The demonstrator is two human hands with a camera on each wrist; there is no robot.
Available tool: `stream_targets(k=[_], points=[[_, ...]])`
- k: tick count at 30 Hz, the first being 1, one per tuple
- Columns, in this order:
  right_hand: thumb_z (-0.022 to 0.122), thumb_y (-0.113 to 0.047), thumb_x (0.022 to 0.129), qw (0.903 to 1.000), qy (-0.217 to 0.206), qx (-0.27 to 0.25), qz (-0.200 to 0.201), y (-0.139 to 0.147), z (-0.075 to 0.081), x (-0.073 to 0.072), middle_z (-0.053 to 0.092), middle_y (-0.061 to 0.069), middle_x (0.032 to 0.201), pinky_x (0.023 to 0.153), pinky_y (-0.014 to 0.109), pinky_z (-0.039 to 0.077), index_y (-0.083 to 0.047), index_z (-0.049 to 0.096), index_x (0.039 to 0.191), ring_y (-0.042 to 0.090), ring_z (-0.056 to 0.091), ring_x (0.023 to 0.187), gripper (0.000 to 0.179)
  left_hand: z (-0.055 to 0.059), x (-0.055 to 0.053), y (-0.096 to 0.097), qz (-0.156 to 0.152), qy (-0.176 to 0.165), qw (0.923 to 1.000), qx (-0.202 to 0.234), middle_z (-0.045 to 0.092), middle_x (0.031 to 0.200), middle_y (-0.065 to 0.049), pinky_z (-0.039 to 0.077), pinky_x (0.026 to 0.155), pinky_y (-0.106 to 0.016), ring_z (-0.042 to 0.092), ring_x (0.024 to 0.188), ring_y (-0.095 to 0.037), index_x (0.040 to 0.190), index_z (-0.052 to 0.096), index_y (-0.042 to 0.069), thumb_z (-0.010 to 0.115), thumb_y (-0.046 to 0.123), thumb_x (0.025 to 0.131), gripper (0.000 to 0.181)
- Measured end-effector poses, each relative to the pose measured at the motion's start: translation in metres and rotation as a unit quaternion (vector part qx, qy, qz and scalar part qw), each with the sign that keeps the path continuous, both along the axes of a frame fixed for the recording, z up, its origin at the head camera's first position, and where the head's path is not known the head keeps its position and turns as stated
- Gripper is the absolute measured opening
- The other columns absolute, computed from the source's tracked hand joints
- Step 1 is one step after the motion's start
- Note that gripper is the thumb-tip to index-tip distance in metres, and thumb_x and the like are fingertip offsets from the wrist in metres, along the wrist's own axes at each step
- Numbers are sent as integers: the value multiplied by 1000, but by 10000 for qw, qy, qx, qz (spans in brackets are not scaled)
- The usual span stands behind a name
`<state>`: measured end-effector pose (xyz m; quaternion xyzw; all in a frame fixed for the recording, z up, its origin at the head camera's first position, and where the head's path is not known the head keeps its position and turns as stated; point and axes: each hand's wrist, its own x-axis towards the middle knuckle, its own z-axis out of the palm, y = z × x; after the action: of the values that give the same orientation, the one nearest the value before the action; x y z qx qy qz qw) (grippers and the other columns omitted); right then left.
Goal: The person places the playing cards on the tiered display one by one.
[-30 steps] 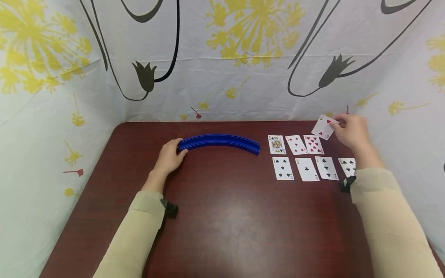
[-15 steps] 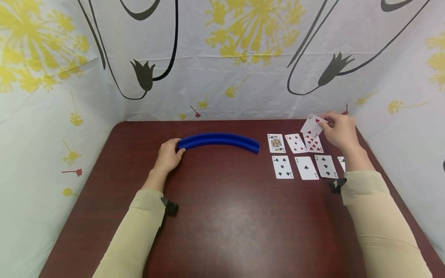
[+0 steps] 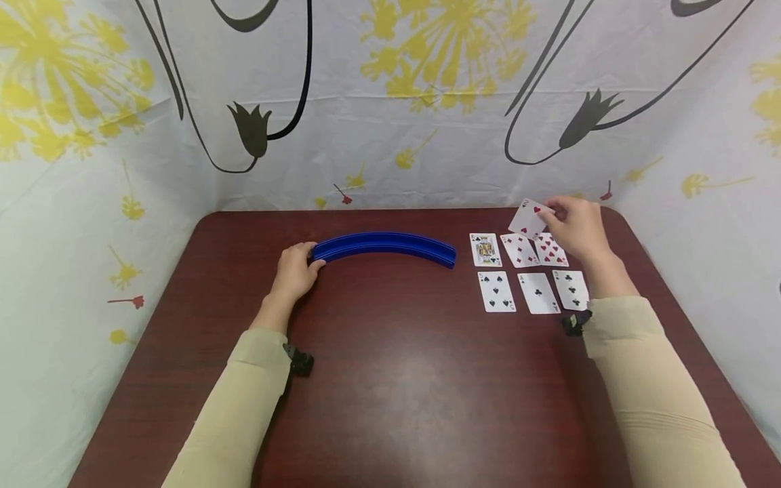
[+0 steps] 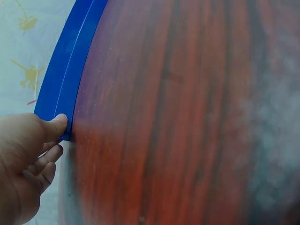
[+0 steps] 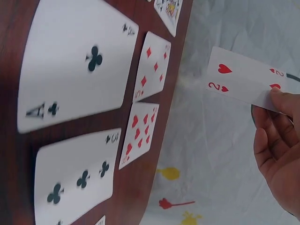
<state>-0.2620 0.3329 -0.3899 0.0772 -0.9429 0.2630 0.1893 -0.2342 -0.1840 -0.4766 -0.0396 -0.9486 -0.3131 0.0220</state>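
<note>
My left hand (image 3: 294, 272) grips the left end of a curved blue card holder (image 3: 386, 242) lying near the table's back edge. In the left wrist view the thumb lies on top of the blue holder (image 4: 70, 65), with fingers curled at its end. A two of hearts (image 3: 526, 218) is pinched by one edge between thumb and fingers of my right hand (image 3: 576, 229). It is held up tilted, above the back row of cards. The right wrist view shows that card (image 5: 236, 75) face-on, raised off the table.
Face-up cards lie in two rows at the right: a king (image 3: 485, 250), a diamonds card (image 3: 518, 251) and a hearts card (image 3: 552, 251) behind; a spades card (image 3: 497, 292), ace of clubs (image 3: 539, 294) and three of clubs (image 3: 570, 290) in front. A patterned cloth (image 3: 342, 149) hangs behind.
My right hand has moved left with the two of hearts, from the row's right end to over the diamonds card. Its arm now covers the front row's rightmost card. The left hand stays put.
</note>
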Motion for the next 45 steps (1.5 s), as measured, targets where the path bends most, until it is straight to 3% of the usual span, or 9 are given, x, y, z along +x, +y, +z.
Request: stream_targets(k=[9, 13, 17, 21, 45], points=[[70, -8, 95, 9998, 88, -63, 186, -18, 1, -5, 73, 24, 87, 64, 19, 39, 6, 74, 104, 25, 63, 70, 17, 0, 1, 0, 9, -1, 10000, -8, 56, 137, -27, 47, 103, -52, 56, 123, -40, 144, 51, -6, 64, 14, 101, 49], [69, -9, 96, 9997, 36, -113, 235, -26, 4, -5, 73, 24, 89, 67, 25, 43, 6, 73, 107, 27, 64, 72, 19, 0, 1, 0, 10, -3, 10000, 4, 57, 137, -28, 46, 103, -52, 56, 124, -40, 144, 52, -6, 64, 14, 101, 49], [68, -10, 97, 9994, -23, -165, 287, -34, 5, -6, 73, 26, 94, 71, 41, 50, 7, 72, 110, 36, 69, 79, 21, 1, 0, 0, 18, 0, 10000, 35, 57, 136, -28, 46, 104, -52, 56, 124, -40, 144, 52, -6, 65, 15, 101, 49], [68, -10, 98, 9989, -91, -227, 392, -43, 7, -8, 72, 26, 99, 78, 49, 52, 6, 72, 112, 39, 70, 86, 22, 1, 0, 0, 29, -1, 10000, 48, 57, 136, -28, 46, 104, -52, 56, 124, -40, 144, 52, -6, 65, 15, 101, 49], [74, -8, 93, 9938, 113, -263, 1074, -92, 7, -16, 74, 22, 90, 71, 49, 55, 6, 75, 98, 34, 71, 78, 16, 1, 0, 0, 9, 51, 10000, 68, 59, 133, -28, 47, 103, -51, 57, 122, -40, 143, 52, -7, 65, 13, 101, 48]])
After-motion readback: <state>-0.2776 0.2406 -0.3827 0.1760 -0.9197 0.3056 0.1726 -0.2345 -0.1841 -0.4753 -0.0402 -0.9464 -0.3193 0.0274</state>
